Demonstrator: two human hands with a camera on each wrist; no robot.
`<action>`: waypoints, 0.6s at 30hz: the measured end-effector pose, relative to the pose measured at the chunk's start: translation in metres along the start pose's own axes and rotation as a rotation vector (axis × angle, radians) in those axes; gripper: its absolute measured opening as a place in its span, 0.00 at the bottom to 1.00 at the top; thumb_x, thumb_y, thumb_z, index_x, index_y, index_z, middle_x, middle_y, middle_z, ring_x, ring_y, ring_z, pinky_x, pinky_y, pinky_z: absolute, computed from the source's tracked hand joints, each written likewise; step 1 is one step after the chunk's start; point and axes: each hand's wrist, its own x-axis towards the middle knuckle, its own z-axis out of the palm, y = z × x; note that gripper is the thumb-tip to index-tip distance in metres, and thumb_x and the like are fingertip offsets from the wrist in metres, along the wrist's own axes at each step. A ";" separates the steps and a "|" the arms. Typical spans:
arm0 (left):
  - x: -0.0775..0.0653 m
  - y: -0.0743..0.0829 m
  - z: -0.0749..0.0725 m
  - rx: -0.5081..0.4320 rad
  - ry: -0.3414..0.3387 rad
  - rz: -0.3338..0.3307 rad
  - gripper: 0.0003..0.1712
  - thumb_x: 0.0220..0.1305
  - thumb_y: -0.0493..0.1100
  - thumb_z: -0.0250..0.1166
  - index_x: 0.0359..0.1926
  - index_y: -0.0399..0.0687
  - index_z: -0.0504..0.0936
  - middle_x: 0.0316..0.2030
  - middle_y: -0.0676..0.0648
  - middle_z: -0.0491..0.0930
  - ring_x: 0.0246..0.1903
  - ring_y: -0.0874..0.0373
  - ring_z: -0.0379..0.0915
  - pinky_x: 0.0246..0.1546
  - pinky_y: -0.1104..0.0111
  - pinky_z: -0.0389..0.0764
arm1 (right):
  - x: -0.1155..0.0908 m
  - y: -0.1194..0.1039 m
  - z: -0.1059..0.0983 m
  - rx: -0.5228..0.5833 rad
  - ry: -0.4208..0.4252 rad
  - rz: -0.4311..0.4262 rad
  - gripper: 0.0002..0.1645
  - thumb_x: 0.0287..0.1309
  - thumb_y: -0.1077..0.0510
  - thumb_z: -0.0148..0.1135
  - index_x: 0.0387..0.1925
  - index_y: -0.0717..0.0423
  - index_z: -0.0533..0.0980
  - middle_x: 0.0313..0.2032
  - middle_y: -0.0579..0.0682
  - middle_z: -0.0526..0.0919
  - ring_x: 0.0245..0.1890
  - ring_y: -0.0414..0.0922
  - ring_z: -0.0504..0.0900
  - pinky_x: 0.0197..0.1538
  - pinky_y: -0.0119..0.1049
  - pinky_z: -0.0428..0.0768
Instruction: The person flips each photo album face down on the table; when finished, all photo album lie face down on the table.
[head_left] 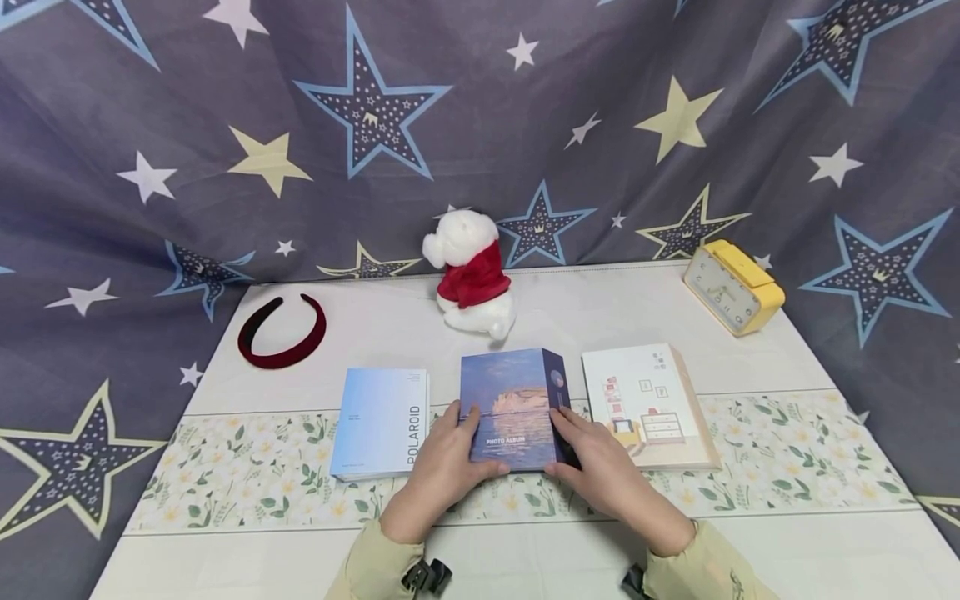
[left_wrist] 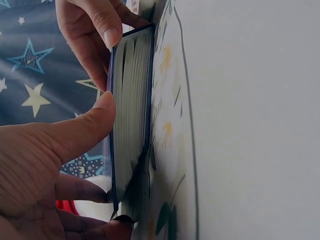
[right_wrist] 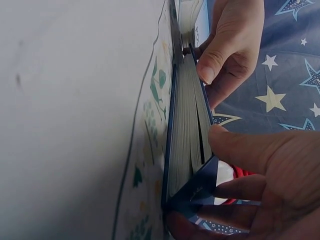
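A dark blue photo album point(head_left: 517, 408) with a seaside cliff on its cover lies on the table between both hands. My left hand point(head_left: 448, 454) grips its left side, the thumb at the near edge of the cover and the fingers around the side. At the spine, my right hand point(head_left: 600, 467) holds the other side with thumb and fingers. In the left wrist view the page edges point(left_wrist: 131, 100) show between the covers. A light blue album point(head_left: 381, 425) marked POLAROID lies left of it. To the right is a white album point(head_left: 645, 408) with a furniture drawing.
Behind the albums sits a white plush toy point(head_left: 475, 275) in red clothing. A dark red headband point(head_left: 288, 357) lies at the back left, and a yellow alarm clock point(head_left: 733, 287) stands at the back right. A starry curtain point(head_left: 465, 100) hangs behind the table point(head_left: 247, 562).
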 end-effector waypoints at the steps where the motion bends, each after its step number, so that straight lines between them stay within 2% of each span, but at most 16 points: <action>1: 0.000 0.000 0.000 0.007 0.002 0.001 0.58 0.44 0.62 0.77 0.67 0.30 0.67 0.67 0.27 0.60 0.63 0.33 0.62 0.60 0.48 0.69 | 0.000 0.000 0.000 0.000 0.001 0.000 0.44 0.56 0.51 0.71 0.69 0.63 0.64 0.67 0.64 0.65 0.63 0.65 0.67 0.62 0.58 0.67; 13: -0.001 -0.002 0.000 0.024 0.028 0.024 0.56 0.45 0.63 0.76 0.66 0.32 0.69 0.66 0.26 0.61 0.62 0.33 0.62 0.59 0.47 0.70 | 0.000 -0.001 0.001 0.006 0.011 0.014 0.43 0.56 0.51 0.70 0.69 0.63 0.65 0.67 0.64 0.66 0.63 0.64 0.68 0.62 0.59 0.67; 18: -0.003 -0.004 -0.005 0.013 0.059 0.031 0.48 0.52 0.58 0.74 0.65 0.31 0.70 0.67 0.28 0.61 0.62 0.33 0.63 0.59 0.47 0.70 | 0.000 -0.003 0.000 0.043 0.047 -0.002 0.39 0.58 0.51 0.68 0.66 0.63 0.68 0.64 0.65 0.69 0.63 0.63 0.69 0.63 0.58 0.67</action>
